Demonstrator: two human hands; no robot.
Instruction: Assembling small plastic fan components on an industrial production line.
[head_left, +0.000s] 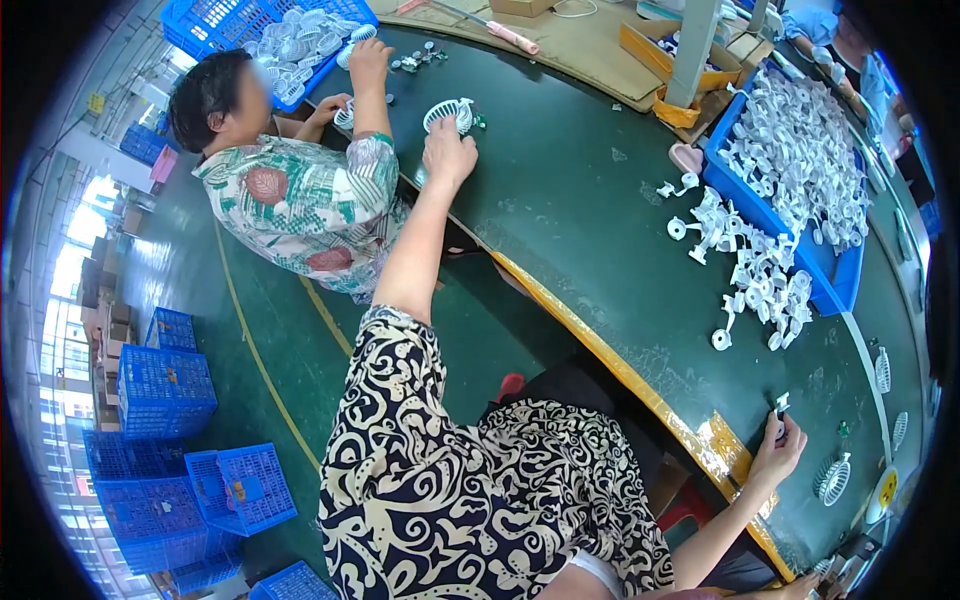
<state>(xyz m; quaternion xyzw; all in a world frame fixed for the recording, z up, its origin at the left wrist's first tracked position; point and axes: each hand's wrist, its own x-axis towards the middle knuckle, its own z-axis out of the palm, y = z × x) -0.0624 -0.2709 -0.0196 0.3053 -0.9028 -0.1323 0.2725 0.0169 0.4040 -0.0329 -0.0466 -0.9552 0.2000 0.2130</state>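
Note:
At the far left of the dark green tabletop point(560, 200), my left hand point(450, 156) grips a white round slotted plastic grille point(440, 115). Small green bits point(480, 122) show right beside that grille. My right hand point(778, 455), far to the right near the taped table edge, pinches a small white plastic part point(782, 402); its lower portion is hidden by my fingers. Another white slotted grille point(832, 480) lies on the table just right of my right hand, with a small green piece point(844, 430) above it.
A blue bin point(840, 285) heaped with white plastic parts stands at the right, more parts point(765, 280) spilled beside it. A co-worker point(300, 190) handles grilles at the left by a blue basket point(200, 40). Blue crates point(165, 390) stand on the floor. Yellow tape point(600, 335) covers the table edge.

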